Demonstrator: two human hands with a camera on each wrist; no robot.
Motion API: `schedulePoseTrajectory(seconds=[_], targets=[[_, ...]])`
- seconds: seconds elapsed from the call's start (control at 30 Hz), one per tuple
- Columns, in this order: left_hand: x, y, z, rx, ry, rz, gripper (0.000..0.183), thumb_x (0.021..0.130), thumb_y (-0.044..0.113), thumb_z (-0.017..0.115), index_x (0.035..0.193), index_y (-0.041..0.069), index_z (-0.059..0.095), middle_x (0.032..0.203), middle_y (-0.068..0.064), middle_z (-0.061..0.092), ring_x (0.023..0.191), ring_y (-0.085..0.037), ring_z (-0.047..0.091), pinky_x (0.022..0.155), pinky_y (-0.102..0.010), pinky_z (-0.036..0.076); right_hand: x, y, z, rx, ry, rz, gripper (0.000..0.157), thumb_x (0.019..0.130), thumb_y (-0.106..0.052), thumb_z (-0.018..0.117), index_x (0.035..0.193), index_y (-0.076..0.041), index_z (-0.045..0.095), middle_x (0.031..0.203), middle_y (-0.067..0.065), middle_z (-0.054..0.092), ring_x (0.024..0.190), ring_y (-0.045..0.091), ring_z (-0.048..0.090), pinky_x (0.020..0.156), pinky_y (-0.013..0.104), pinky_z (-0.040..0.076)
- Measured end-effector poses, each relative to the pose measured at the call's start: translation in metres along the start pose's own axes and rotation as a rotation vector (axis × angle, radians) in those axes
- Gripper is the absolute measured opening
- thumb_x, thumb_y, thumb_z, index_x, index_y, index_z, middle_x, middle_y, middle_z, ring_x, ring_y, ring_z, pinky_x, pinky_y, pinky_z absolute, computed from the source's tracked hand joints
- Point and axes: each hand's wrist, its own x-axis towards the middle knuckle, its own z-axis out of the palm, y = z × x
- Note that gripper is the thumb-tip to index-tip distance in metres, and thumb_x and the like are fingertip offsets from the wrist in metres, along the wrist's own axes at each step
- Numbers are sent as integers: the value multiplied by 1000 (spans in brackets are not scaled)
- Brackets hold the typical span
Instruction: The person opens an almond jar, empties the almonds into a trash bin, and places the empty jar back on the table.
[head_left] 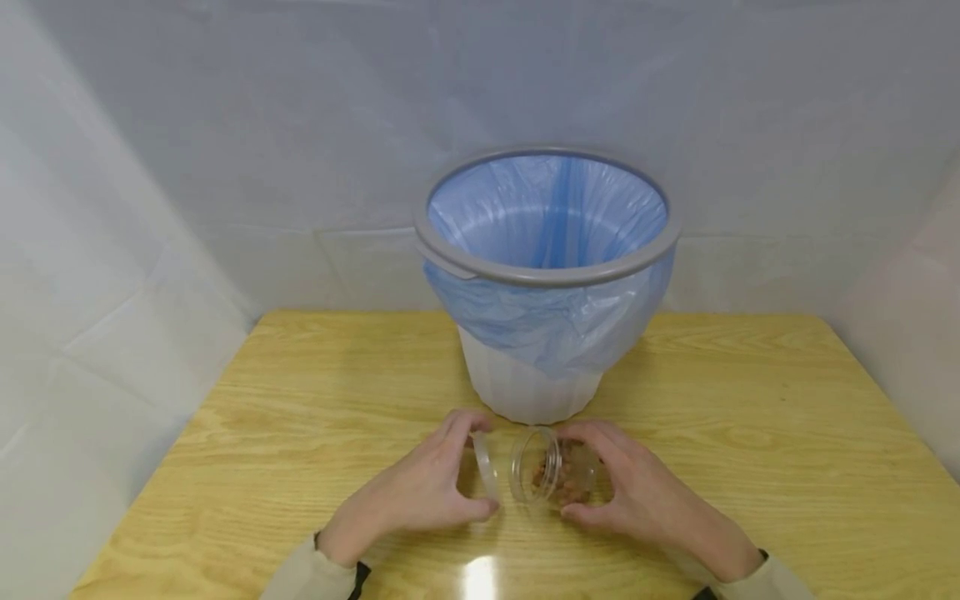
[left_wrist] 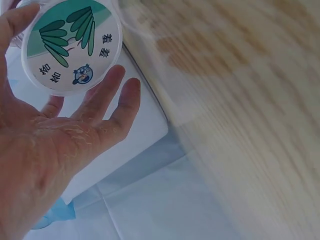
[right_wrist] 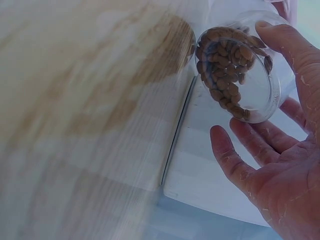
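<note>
My left hand (head_left: 427, 483) pinches a round lid (head_left: 486, 468) by its rim, thumb on the near side and fingers on the far side. In the left wrist view the lid (left_wrist: 75, 42) shows a white and green label with drawn leaves and characters. Opposite it, my right hand (head_left: 637, 483) holds a clear jar (head_left: 534, 467) tipped on its side, its open mouth facing the lid across a small gap. Brown almond-like pieces (right_wrist: 225, 65) lie inside the jar, gathered along its lower side in the right wrist view.
Just beyond the hands stands a white bin (head_left: 532, 387) with a grey rim and a blue bag (head_left: 547, 325) lining it. The wooden table (head_left: 315, 392) extends to both sides. Pale sheeting (head_left: 300, 125) hangs behind and at the sides.
</note>
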Motion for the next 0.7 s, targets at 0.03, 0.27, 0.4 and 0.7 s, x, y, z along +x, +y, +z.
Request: schedulePoseTrajectory(seconds=[0.03, 0.27, 0.4, 0.7], targets=[[-1, -1, 0, 7, -2, -11, 86, 70, 50, 73, 138, 18, 31, 134, 4, 40, 118, -14, 50, 100, -36, 46, 0, 0, 0, 2, -5, -2, 77, 65, -39, 84, 131, -26, 48, 127, -16, 52, 117, 6, 52, 97, 33, 48], [-7, -11, -5, 30, 9, -12, 86, 70, 48, 75, 138, 19, 31, 135, 5, 42, 123, -15, 49, 102, -36, 45, 1, 1, -1, 5, -40, 17, 77, 67, -40, 82, 133, -27, 45, 127, -15, 51, 118, 6, 51, 96, 34, 49], [-11, -17, -6, 76, 4, 5, 82, 69, 48, 75, 135, 21, 35, 131, 2, 47, 112, -16, 55, 93, -39, 49, 0, 0, -1, -6, -18, 19, 79, 65, -40, 83, 133, -28, 46, 127, -18, 51, 118, 5, 52, 96, 32, 49], [-13, -21, -3, 195, -34, 9, 62, 69, 50, 73, 121, 26, 49, 114, 3, 53, 99, -13, 56, 82, -42, 45, 0, -1, -1, -26, 9, -9, 79, 64, -39, 83, 133, -27, 46, 128, -17, 52, 117, 8, 53, 97, 35, 49]])
